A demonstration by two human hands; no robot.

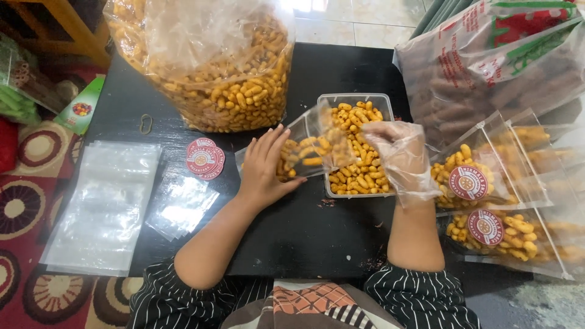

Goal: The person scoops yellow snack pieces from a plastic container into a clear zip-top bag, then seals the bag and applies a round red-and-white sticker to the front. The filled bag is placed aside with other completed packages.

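1. On a black counter point(304, 231), seen from above, we count one clear plastic tub point(356, 100) of orange-yellow puffed snacks at the centre.
2. We count one large clear sack point(213, 67) of the same snacks standing behind the tub, near the far edge.
3. We count two filled, sealed pouches point(487, 207) with round red labels at the right, with more bagged goods piled behind them that we cannot count.
4. We see one small stack of round red stickers point(205, 158) left of centre, two piles of empty clear bags point(109, 201) further left, and one rubber band point(145, 123).
5. Our left hand point(265, 164), bare, lies fingers spread on a small clear pouch point(311, 149), pinning it half-filled against the tub's near-left rim.
6. Our right hand point(399, 155), in a loose clear plastic glove, is curled over the tub, fingers bent down among the snacks at the pouch's mouth; whether it holds any we cannot tell.
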